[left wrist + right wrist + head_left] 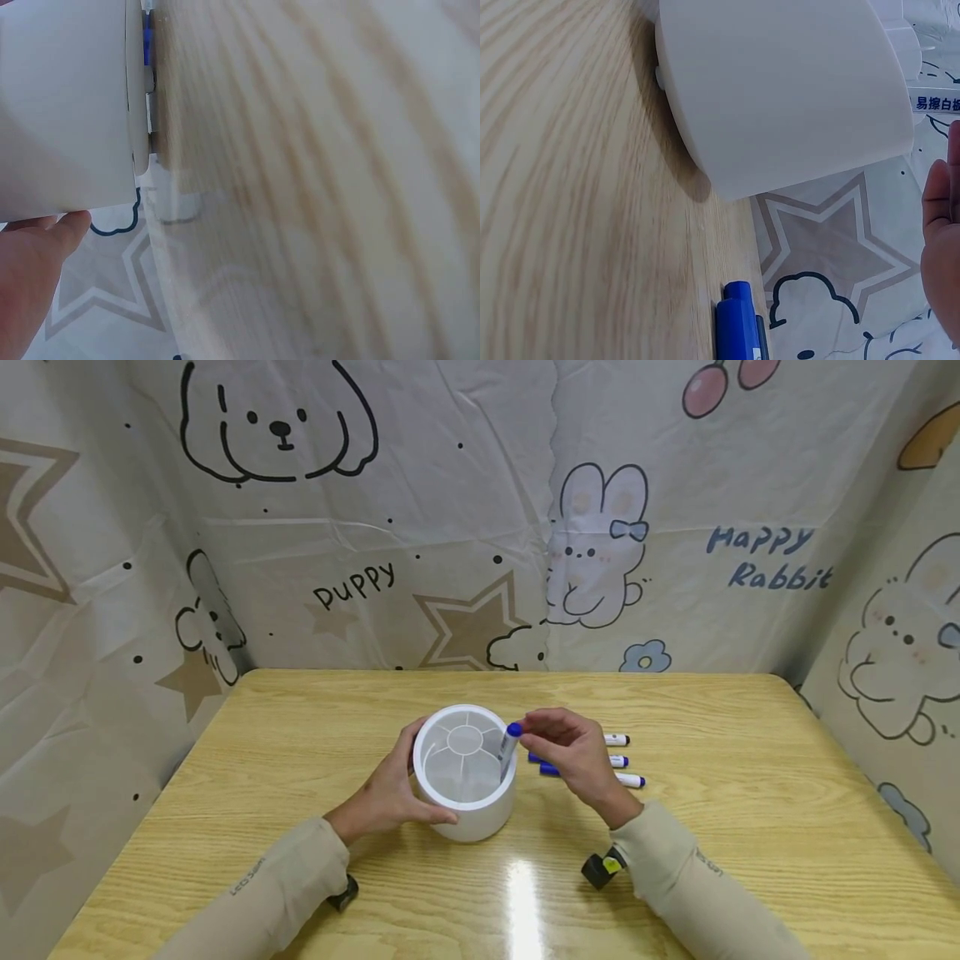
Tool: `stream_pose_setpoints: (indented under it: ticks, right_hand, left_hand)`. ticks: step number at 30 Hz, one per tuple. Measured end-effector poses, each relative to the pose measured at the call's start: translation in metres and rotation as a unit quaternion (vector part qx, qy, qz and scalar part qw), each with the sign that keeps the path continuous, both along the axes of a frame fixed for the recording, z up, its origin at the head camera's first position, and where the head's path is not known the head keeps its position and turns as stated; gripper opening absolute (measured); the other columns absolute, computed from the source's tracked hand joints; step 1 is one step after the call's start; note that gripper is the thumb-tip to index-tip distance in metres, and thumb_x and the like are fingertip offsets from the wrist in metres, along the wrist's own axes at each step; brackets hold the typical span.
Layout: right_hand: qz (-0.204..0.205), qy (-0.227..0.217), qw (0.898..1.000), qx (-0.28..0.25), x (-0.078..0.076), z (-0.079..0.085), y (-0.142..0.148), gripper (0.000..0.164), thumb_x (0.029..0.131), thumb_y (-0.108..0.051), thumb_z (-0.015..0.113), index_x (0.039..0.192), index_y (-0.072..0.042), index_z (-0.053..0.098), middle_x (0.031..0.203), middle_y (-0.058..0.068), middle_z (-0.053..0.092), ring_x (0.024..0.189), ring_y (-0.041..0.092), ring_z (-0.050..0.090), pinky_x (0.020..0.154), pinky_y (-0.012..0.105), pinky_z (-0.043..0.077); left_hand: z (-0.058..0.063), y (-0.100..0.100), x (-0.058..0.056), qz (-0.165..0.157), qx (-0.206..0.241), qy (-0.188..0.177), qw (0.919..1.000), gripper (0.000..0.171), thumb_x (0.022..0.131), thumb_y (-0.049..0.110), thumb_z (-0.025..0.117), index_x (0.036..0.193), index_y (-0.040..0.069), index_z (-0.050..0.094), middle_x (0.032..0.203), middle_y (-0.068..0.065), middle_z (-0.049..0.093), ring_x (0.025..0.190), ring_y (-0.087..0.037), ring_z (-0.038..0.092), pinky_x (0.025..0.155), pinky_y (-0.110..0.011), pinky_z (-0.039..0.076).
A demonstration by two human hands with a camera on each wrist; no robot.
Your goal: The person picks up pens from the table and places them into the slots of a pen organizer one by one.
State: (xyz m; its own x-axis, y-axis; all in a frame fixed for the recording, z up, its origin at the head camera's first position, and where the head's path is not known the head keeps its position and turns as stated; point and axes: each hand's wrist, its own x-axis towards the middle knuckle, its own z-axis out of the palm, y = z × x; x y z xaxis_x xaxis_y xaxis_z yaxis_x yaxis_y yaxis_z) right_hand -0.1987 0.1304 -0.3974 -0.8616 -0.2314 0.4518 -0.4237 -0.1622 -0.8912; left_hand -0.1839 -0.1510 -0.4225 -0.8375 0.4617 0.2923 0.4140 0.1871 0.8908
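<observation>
A round white pen holder (477, 821) stands on the table, with a central ring and radial dividers inside. My left hand (386, 789) grips its left side, thumb on the near wall below the rim. A white whiteboard marker (507, 752) with a blue cap leans, cap up, inside the holder's right edge. My right hand (573, 752) pinches it by the cap end with thumb and forefinger. Printed characters show on this marker (934, 103) in the right wrist view, above my right fingers (936, 195). The holder's wall (787, 97) hides its lower end there.
Several more markers (631, 781) lie on the wood-grain table (337, 710) to the right of the holder, partly hidden by my right hand. A blue marker cap (736, 330) shows low in the right wrist view. Behind the table hangs a printed cloth (465, 527).
</observation>
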Motion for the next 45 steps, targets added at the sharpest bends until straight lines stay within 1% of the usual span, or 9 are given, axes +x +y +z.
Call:
stream_pose_setpoints:
  ticks: [8, 13, 17, 20, 26, 31, 35, 40, 45]
  right_hand:
    - [-0.006, -0.009, 1.0, -0.002, 0.001, 0.002, 0.003, 0.027, 0.087, 0.002, 0.074, 0.104, -0.019, 0.074, 0.099, -0.006, 0.074, 0.09, 0.009, 0.07, 0.078, 0.022, 0.058]
    - [-0.012, -0.012, 1.0, 0.006, 0.002, 0.003, 0.005, 0.026, 0.087, 0.005, 0.072, 0.105, -0.014, 0.073, 0.1, -0.006, 0.074, 0.091, 0.009, 0.07, 0.079, 0.024, 0.058]
    - [-0.008, -0.014, 1.0, 0.005, 0.002, 0.004, 0.008, 0.028, 0.088, 0.005, 0.071, 0.105, -0.017, 0.073, 0.101, -0.006, 0.074, 0.093, 0.01, 0.07, 0.081, 0.025, 0.058]
    - [-0.004, -0.016, 1.0, 0.004, 0.002, 0.004, 0.01, 0.028, 0.089, 0.002, 0.072, 0.105, -0.021, 0.073, 0.102, -0.006, 0.074, 0.093, 0.01, 0.07, 0.08, 0.025, 0.058]
    - [-0.006, -0.011, 1.0, 0.006, 0.002, 0.004, 0.013, 0.023, 0.09, 0.008, 0.067, 0.108, -0.007, 0.071, 0.101, -0.006, 0.074, 0.092, 0.01, 0.07, 0.08, 0.025, 0.059]
    - [-0.001, -0.009, 1.0, -0.004, 0.001, 0.004, 0.016, 0.032, 0.089, 0.01, 0.067, 0.107, -0.016, 0.072, 0.102, -0.005, 0.074, 0.091, 0.01, 0.071, 0.082, 0.026, 0.058]
    - [-0.004, -0.008, 1.0, -0.003, 0.002, 0.005, 0.019, 0.031, 0.09, 0.006, 0.069, 0.106, -0.02, 0.073, 0.102, -0.006, 0.074, 0.092, 0.009, 0.071, 0.081, 0.025, 0.058]
    - [-0.012, -0.006, 1.0, 0.005, 0.002, 0.004, 0.024, 0.026, 0.09, 0.001, 0.071, 0.106, -0.02, 0.073, 0.102, -0.006, 0.074, 0.092, 0.009, 0.071, 0.079, 0.024, 0.058]
    - [-0.024, 0.001, 1.0, 0.01, 0.002, 0.003, 0.029, 0.027, 0.09, 0.006, 0.069, 0.107, -0.014, 0.073, 0.102, -0.006, 0.074, 0.093, 0.009, 0.07, 0.08, 0.024, 0.058]
  left_hand:
    - [0.001, -0.001, 0.0, 0.002, -0.002, 0.0, 1.0, 0.124, 0.058, 0.006, 0.097, 0.154, 0.007, 0.019, 0.148, -0.011, 0.041, 0.13, -0.027, 0.047, 0.109, -0.031, 0.041]
    - [0.002, -0.001, 0.0, 0.002, -0.007, -0.005, 1.0, 0.124, 0.059, 0.008, 0.098, 0.155, 0.008, 0.018, 0.149, -0.01, 0.04, 0.132, -0.027, 0.045, 0.112, -0.04, 0.038]
    - [0.003, -0.001, 0.0, 0.002, -0.007, -0.009, 0.9999, 0.125, 0.059, 0.009, 0.098, 0.155, 0.007, 0.018, 0.149, -0.011, 0.039, 0.134, -0.028, 0.044, 0.113, -0.046, 0.035]
    - [0.003, -0.001, 0.0, 0.003, -0.009, -0.011, 0.9999, 0.125, 0.059, 0.01, 0.098, 0.154, 0.006, 0.017, 0.15, -0.011, 0.039, 0.135, -0.029, 0.043, 0.113, -0.046, 0.034]
    - [0.003, -0.001, 0.0, 0.002, -0.007, -0.007, 1.0, 0.125, 0.06, 0.011, 0.098, 0.155, 0.007, 0.017, 0.15, -0.011, 0.039, 0.135, -0.028, 0.043, 0.113, -0.046, 0.033]
    - [0.003, -0.001, 0.001, 0.002, -0.004, -0.002, 1.0, 0.125, 0.059, 0.011, 0.098, 0.155, 0.008, 0.018, 0.15, -0.01, 0.04, 0.134, -0.028, 0.044, 0.113, -0.044, 0.035]
    - [0.003, 0.0, 0.002, 0.006, -0.002, 0.002, 1.0, 0.124, 0.059, 0.01, 0.098, 0.154, 0.008, 0.018, 0.148, -0.01, 0.041, 0.132, -0.028, 0.046, 0.111, -0.04, 0.039]
    - [0.002, 0.002, 0.003, 0.016, -0.01, 0.007, 0.9998, 0.125, 0.058, 0.009, 0.098, 0.154, 0.008, 0.018, 0.148, -0.01, 0.042, 0.131, -0.027, 0.047, 0.111, -0.038, 0.039]
    - [0.003, 0.003, 0.005, 0.024, -0.016, 0.006, 0.9996, 0.126, 0.057, 0.009, 0.099, 0.154, 0.008, 0.018, 0.147, -0.01, 0.043, 0.131, -0.027, 0.047, 0.113, -0.045, 0.036]
